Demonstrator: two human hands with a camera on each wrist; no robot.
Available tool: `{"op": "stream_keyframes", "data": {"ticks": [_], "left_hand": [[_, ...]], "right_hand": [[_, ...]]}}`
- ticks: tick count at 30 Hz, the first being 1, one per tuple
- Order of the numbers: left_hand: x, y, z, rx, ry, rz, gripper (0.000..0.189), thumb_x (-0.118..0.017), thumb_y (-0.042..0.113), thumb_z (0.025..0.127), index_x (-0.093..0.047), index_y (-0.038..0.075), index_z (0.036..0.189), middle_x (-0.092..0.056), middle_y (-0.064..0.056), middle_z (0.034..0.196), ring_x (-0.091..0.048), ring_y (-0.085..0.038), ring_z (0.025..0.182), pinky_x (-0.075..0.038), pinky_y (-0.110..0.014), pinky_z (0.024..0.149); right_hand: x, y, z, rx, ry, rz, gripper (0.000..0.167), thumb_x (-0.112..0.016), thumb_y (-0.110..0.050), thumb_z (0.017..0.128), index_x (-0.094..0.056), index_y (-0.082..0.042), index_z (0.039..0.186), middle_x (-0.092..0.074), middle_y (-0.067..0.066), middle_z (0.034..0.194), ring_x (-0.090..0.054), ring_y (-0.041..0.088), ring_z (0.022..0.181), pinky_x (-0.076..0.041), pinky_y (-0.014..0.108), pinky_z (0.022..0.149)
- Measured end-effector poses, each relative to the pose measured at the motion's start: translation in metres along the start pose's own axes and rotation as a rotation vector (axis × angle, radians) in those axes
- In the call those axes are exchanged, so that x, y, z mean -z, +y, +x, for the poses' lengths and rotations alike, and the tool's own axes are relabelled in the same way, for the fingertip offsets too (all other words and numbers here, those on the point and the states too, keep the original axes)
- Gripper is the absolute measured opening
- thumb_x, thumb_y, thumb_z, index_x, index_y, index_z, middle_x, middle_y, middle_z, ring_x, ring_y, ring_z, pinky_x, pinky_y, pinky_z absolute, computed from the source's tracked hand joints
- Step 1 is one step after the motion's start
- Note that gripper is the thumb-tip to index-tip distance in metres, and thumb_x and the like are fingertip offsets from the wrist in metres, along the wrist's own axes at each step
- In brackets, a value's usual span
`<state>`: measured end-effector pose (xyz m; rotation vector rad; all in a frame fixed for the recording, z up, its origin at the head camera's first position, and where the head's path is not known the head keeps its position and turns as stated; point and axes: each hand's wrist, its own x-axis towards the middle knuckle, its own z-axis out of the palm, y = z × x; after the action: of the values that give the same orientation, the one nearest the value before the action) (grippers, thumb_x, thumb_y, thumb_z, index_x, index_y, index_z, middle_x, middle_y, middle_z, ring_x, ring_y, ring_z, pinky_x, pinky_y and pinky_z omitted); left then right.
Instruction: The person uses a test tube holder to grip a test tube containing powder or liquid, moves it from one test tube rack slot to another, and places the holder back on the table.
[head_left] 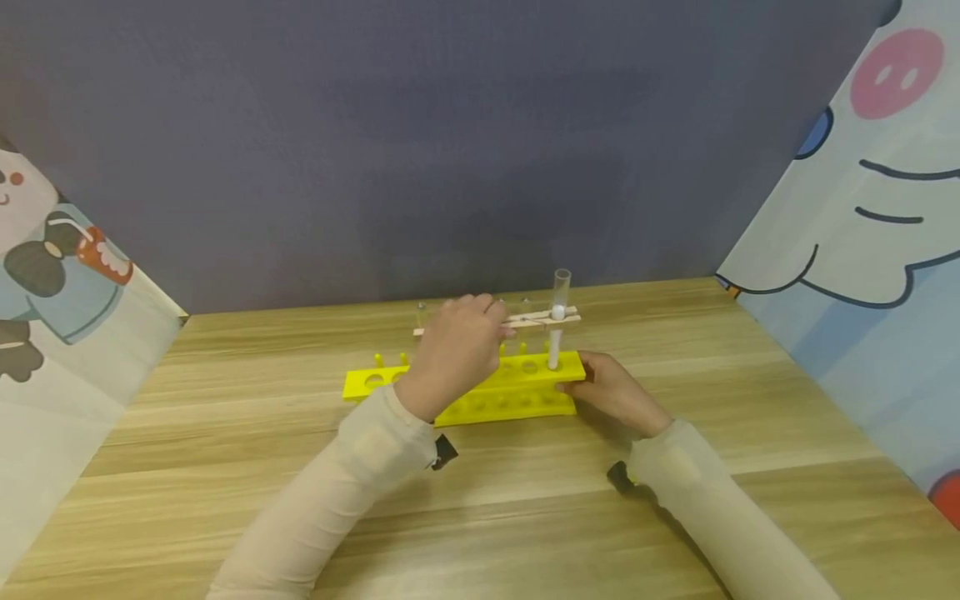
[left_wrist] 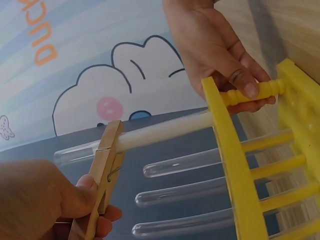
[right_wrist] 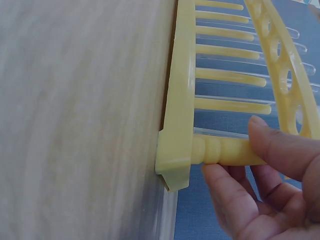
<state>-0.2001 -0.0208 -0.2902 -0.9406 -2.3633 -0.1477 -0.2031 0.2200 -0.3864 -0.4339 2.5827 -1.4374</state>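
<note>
My left hand (head_left: 459, 354) grips a wooden test tube clamp (left_wrist: 106, 165), thumb on one side and fingers curled beneath. The clamp's jaws are closed round a glass test tube (head_left: 561, 290) with white contents, above its middle. That tube stands nearly upright, its lower part at the right end hole of the yellow test tube rack (head_left: 517, 404). With thumb and fingers, my right hand (head_left: 618, 393) holds the rack's ribbed end post (right_wrist: 227, 150). Several clear test tubes (left_wrist: 182, 165) sit upside down over the rack's pegs (right_wrist: 232, 77). In the head view my left hand hides part of the rack.
The rack stands on a wood-grain table (head_left: 525, 500). A dark grey panel (head_left: 450, 150) rises behind the table's far edge. Cartoon-printed panels flank it, a left one (head_left: 82, 367) and a right one (head_left: 847, 333).
</note>
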Motion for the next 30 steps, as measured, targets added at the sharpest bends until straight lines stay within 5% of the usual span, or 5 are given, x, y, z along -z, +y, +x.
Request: {"op": "stream_keyframes", "data": {"ticks": [12,21,30], "left_hand": [[-0.006,0.003,-0.003,-0.008,-0.007,0.013,0.020,-0.068,0.025,0.087,-0.068,0.005,0.090,-0.060,-0.003,0.075,-0.057,-0.017,0.064,-0.050,-0.029,0.060],[-0.015,0.005,-0.007,0.008,-0.021,-0.016,0.018,-0.069,0.023,0.086,-0.068,0.005,0.086,-0.055,-0.002,0.071,-0.049,-0.013,0.057,-0.046,-0.024,0.051],[-0.023,0.008,-0.010,0.020,-0.071,-0.035,0.018,-0.067,0.022,0.087,-0.069,0.005,0.091,-0.058,-0.003,0.073,-0.054,-0.015,0.063,-0.049,-0.027,0.058]], "right_hand": [[0.000,-0.001,0.001,-0.003,-0.001,0.016,0.033,-0.062,-0.008,0.089,-0.057,0.004,0.118,-0.062,0.015,0.113,-0.059,0.024,0.101,-0.048,0.040,0.090],[0.001,-0.004,0.000,-0.011,-0.013,0.000,0.032,-0.062,-0.010,0.089,-0.057,0.002,0.118,-0.063,0.013,0.113,-0.059,0.025,0.103,-0.047,0.042,0.092],[0.000,-0.002,0.001,0.002,-0.015,-0.006,0.028,-0.063,-0.011,0.089,-0.059,0.001,0.115,-0.064,0.011,0.110,-0.060,0.022,0.100,-0.048,0.038,0.090]]}}
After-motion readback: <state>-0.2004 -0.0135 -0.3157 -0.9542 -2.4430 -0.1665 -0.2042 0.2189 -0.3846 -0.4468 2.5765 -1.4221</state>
